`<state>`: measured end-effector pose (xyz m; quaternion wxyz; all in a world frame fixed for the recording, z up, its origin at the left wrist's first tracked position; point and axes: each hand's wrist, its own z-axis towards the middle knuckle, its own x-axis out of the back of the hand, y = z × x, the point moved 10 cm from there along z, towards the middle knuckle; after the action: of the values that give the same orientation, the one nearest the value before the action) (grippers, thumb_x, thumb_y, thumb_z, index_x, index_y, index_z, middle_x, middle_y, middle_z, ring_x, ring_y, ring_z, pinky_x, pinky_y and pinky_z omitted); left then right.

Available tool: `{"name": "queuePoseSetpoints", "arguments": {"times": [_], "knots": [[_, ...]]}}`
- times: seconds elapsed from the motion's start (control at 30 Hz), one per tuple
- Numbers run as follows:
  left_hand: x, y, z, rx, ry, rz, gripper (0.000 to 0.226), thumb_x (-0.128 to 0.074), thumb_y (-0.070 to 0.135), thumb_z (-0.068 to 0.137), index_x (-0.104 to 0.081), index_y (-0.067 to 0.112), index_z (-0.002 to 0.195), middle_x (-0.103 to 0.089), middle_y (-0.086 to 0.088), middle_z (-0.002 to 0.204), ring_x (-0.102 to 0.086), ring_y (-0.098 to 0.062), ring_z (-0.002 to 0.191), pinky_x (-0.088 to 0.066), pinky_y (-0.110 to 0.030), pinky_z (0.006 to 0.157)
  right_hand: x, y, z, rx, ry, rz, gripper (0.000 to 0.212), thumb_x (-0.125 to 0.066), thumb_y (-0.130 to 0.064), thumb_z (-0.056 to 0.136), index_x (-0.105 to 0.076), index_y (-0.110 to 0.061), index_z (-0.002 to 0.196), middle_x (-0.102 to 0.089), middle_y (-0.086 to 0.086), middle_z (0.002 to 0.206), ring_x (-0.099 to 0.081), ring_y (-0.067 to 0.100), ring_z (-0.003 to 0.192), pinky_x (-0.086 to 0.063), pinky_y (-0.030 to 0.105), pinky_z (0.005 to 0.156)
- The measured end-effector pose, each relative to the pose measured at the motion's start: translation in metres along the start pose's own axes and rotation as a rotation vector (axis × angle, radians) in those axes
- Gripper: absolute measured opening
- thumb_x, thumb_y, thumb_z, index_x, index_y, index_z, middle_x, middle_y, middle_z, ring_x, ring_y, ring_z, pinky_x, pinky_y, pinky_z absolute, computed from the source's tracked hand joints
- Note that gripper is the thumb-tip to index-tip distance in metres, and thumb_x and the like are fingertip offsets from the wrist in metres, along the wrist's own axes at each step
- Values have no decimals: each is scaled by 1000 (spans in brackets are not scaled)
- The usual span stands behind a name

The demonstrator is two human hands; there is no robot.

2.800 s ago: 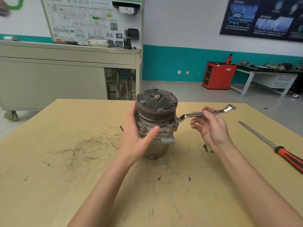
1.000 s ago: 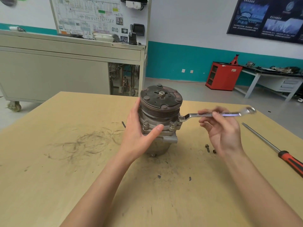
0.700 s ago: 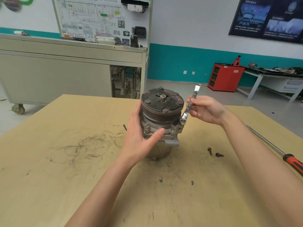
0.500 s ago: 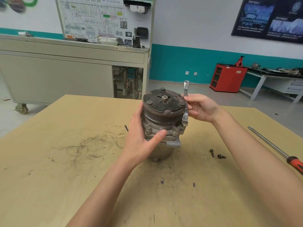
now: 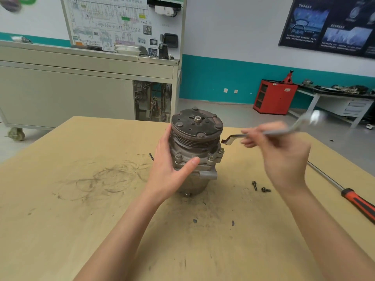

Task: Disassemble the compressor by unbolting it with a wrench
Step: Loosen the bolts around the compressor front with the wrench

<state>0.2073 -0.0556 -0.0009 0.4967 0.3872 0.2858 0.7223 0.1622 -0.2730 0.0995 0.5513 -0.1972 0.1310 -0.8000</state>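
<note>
My left hand [image 5: 172, 175] grips the left side of the compressor [image 5: 197, 136], thumb pressed across its front flange. The compressor stands upright mid-table [image 5: 81, 220], pulley face up. Just right of the pulley, the wrench [image 5: 233, 138] hangs with its ring end slightly above a flange bolt [image 5: 220, 151], apart from it. My blurred right hand [image 5: 284, 159] grips the wrench's shank. Two loose bolts [image 5: 254, 185] lie on the table nearby, and a screwdriver [image 5: 357, 201] lies farther right.

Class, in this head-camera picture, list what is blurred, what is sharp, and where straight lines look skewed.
Head view: the right hand and its wrench are smeared by motion blur; the compressor and the left hand gripping it are sharp; the wide-angle lens skews the lines of the cabinet towards the frame edge.
</note>
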Motion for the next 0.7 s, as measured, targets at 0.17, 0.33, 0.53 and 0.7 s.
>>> {"name": "queuePoseSetpoints", "arguments": {"times": [0.17,0.33,0.53,0.7], "knots": [[2,4,-1,-11,15,-2,99,-58,67,72,-12,31,152,-28,15,152,-28,2,139,-24,-17,111,-29,-55,-56,503,-40,-469,31,-64,-20,88,-73,8,78,-72,17,88,-72,20,74,-51,18,73],[3,5,-1,-6,12,-3,102,-58,66,71,-14,26,154,-28,8,155,-28,-2,141,-26,-27,116,-38,-59,-60,579,-6,-563,25,-68,-16,83,-73,8,77,-73,18,84,-72,23,69,-56,24,65],[2,6,0,-4,10,9,103,-57,68,71,-13,25,154,-28,8,156,-28,-2,140,-26,-26,115,-41,-58,-64,566,-4,-571,27,-70,-21,81,-74,5,76,-73,15,84,-72,20,69,-53,20,65],[2,5,0,-7,13,11,103,-58,67,72,-13,25,154,-28,8,156,-28,-1,141,-26,-26,115,-41,-54,-66,591,-14,-559,25,-71,-21,80,-75,4,76,-74,14,85,-72,18,68,-49,15,73]]}}
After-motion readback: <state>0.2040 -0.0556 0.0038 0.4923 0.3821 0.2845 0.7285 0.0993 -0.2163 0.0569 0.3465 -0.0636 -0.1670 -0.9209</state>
